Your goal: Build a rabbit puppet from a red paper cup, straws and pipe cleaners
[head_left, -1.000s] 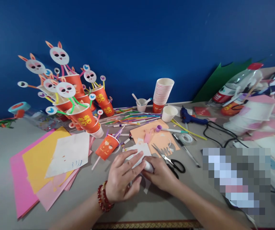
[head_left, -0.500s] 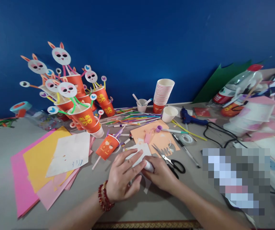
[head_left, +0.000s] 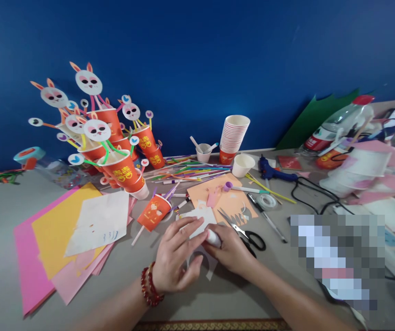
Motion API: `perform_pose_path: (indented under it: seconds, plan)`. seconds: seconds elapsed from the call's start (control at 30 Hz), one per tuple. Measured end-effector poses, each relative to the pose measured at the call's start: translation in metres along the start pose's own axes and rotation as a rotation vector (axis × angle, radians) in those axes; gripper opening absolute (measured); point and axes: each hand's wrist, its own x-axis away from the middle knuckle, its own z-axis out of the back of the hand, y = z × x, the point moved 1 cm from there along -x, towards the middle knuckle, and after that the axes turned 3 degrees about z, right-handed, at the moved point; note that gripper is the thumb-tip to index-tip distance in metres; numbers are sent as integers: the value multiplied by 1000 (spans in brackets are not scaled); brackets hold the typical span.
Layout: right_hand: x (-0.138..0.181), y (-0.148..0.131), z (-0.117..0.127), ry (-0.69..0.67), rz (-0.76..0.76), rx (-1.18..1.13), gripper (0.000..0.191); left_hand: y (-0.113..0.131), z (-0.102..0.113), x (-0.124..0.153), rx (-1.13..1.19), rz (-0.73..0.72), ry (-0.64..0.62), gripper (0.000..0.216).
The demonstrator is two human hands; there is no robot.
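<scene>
My right hand (head_left: 230, 248) is wrapped around a white glue stick (head_left: 214, 237), its end angled up and left. My left hand (head_left: 180, 253) has its fingers spread; the tips of the index and middle fingers come close to the glue stick, and I cannot tell whether they touch it. Under and behind the fingers is a white paper sheet (head_left: 207, 216), partly hidden. A curved white paper scrap (head_left: 211, 269) lies below the hands. Black-handled scissors (head_left: 242, 229) rest just right of my right hand. Beyond lies a purple cap (head_left: 228, 186) on cut orange paper (head_left: 200, 187).
Rabbit-faced orange cups (head_left: 120, 172) stand stacked at the left, behind coloured paper sheets (head_left: 46, 243). A tipped orange cup (head_left: 154, 212) lies nearer. Straws (head_left: 190, 172), a paper cup stack (head_left: 234, 138) and a blue glue gun (head_left: 276, 171) with its cord line the back.
My left thumb has moved down and a little away from the other fingers. My right hand keeps its hold on the glue stick. The view has shifted slightly.
</scene>
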Motion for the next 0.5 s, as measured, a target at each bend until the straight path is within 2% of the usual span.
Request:
perform_pose_path:
  seconds: [0.5]
  plan:
    - [0, -2, -2, -9, 1, -52, 10, 0, 2, -1, -34, -5, -25, 54]
